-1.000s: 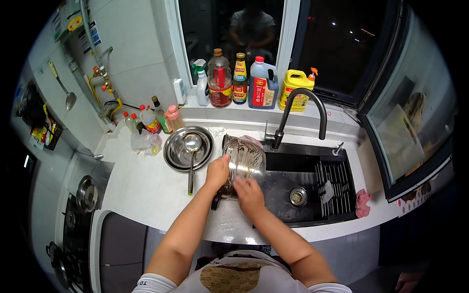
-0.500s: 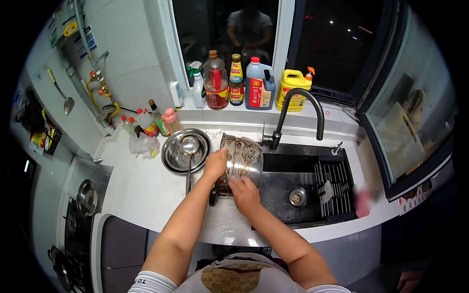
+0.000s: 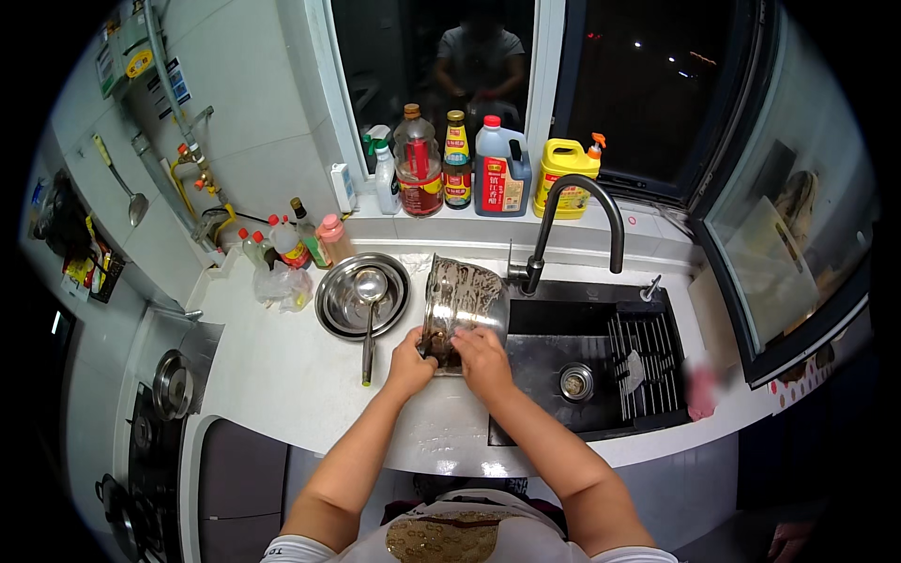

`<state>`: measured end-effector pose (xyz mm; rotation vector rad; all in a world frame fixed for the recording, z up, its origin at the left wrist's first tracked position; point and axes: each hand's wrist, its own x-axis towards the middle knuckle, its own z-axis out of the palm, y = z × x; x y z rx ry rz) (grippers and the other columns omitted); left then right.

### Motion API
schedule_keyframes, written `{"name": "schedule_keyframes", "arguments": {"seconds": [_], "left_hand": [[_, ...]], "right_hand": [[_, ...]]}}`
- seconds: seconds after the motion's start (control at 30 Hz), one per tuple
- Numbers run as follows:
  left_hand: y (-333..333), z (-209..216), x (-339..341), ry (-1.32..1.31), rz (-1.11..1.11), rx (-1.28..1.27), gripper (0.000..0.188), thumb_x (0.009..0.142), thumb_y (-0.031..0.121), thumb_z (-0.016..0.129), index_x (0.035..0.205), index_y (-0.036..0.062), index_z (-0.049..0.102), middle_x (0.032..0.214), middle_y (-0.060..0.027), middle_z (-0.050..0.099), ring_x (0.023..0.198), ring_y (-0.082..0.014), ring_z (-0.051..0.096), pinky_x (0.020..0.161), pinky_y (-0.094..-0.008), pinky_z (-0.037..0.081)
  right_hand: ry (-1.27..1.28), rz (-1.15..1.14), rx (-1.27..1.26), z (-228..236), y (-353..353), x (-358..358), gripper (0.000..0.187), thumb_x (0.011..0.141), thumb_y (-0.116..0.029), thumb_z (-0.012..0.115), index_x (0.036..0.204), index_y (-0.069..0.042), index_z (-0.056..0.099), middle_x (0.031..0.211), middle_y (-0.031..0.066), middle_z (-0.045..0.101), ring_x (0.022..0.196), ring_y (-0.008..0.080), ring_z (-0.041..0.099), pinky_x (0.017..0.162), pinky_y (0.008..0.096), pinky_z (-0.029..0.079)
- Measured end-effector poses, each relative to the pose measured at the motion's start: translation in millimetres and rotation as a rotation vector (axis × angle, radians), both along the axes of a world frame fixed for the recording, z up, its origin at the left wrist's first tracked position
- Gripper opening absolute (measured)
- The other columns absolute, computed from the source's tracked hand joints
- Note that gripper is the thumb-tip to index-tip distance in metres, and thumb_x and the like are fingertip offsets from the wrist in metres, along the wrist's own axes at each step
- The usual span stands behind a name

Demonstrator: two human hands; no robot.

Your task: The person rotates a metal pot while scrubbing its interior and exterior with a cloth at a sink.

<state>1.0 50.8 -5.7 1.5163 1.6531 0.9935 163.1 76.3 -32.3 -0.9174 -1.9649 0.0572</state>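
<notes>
A metal pot (image 3: 469, 291) lies tipped on its side on the counter, left of the sink and partly over its edge. Brown, scorched-looking stains cover much of its wall. My left hand (image 3: 410, 366) is closed around the pot's dark handle at the near side, hiding most of it. Against the near part of the stained wall presses my right hand (image 3: 485, 361), its fingers bent together. Whether something small is under those fingers cannot be made out.
A ladle (image 3: 369, 286) rests in nested metal bowls (image 3: 328, 324) to the left. On the right is a black sink (image 3: 554, 352) with a rack (image 3: 643, 361) and a dark tap (image 3: 615, 225). Bottles (image 3: 418, 174) line the sill. An open window pane (image 3: 779, 244) juts in at right.
My left hand has come down from the pot's upper left rim to its handle. My right hand has shifted slightly up and right along the wall. The pot has turned a little.
</notes>
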Motion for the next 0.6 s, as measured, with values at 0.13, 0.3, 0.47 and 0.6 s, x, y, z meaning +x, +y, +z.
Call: {"name": "schedule_keyframes", "arguments": {"seconds": [0.13,0.3,0.47,0.6], "left_hand": [[-9,-12,5,0.015,0.01,-0.009,0.052,0.065,-0.002,0.06,0.117,-0.0002,0.054,0.102,-0.0169,0.066,0.096,-0.0273,0.063,0.088,-0.032,0.047],[-15,-20,2,0.06,0.009,0.039,0.049,0.065,0.0,0.061,0.114,-0.0009,0.054,0.099,-0.0188,0.067,0.093,-0.0308,0.064,0.085,-0.0339,0.048],[-16,-24,-1,0.119,-0.002,0.022,0.048,0.065,0.002,0.062,0.112,-0.0044,0.053,0.095,-0.0238,0.065,0.092,-0.038,0.064,0.083,-0.0392,0.049],[-18,-20,1,0.095,0.002,0.042,0.047,0.065,0.003,0.063,0.11,-0.0041,0.053,0.095,-0.0255,0.065,0.092,-0.0413,0.063,0.082,-0.0418,0.049]], "right_hand": [[0.006,0.056,-0.007,8,11,-15,0.028,0.072,0.001,0.06,0.1,-0.002,0.066,0.113,0.0117,0.063,0.1,0.0318,0.057,0.084,0.0389,0.051],[-0.026,-0.013,-0.138,23,17,-31,0.024,0.076,0.0,0.063,0.099,-0.005,0.066,0.105,0.0139,0.062,0.094,0.0339,0.059,0.078,0.0424,0.05],[-0.178,0.04,-0.039,19,14,-20,0.026,0.072,-0.001,0.061,0.098,-0.003,0.064,0.097,0.013,0.062,0.093,0.0324,0.057,0.08,0.0407,0.05],[-0.141,-0.004,0.044,30,26,-24,0.018,0.074,-0.005,0.055,0.091,-0.002,0.063,0.091,0.0126,0.059,0.094,0.0299,0.056,0.079,0.0394,0.05]]}}
